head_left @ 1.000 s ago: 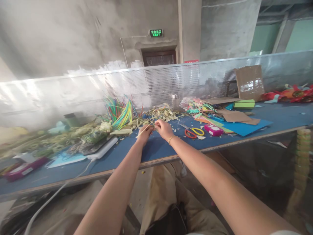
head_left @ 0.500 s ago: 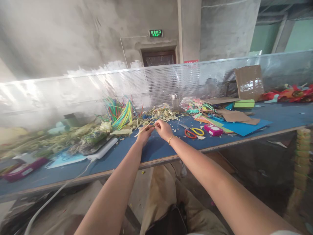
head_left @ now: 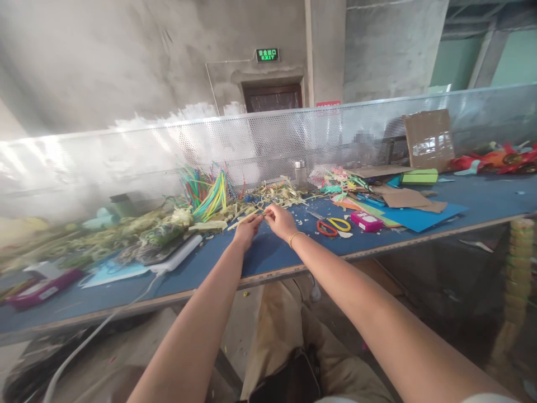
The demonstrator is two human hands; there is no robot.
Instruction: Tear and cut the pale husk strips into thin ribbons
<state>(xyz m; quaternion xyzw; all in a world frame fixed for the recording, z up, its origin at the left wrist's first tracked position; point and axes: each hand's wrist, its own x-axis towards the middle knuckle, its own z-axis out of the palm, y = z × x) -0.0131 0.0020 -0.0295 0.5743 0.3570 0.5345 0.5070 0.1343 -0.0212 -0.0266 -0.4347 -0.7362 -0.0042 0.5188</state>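
Observation:
Both my hands meet over the blue tabletop (head_left: 268, 257), fingertips close together. A thin pale yellow strip (head_left: 241, 220) sticks out to the left from my left hand (head_left: 248, 230), whose fingers are closed on it. My right hand (head_left: 280, 221), with a gold bracelet at the wrist, is pinched at the strip's other end; what exactly lies between its fingertips is too small to make out. Just right of my right hand lie scissors (head_left: 333, 226) with one orange and one yellow handle.
Behind my hands stand colourful pipe cleaners (head_left: 210, 196) and a bottle (head_left: 300, 174). Tangled green material (head_left: 126, 235) and a white power strip (head_left: 182, 254) lie left. A magenta box (head_left: 366, 221), blue sheets (head_left: 423, 217) and cardboard (head_left: 405, 200) are right. A perforated metal screen (head_left: 268, 140) runs behind.
The pale strip in my left hand has tilted flatter, its free end a little higher and further left. Both hands stay in nearly the same place.

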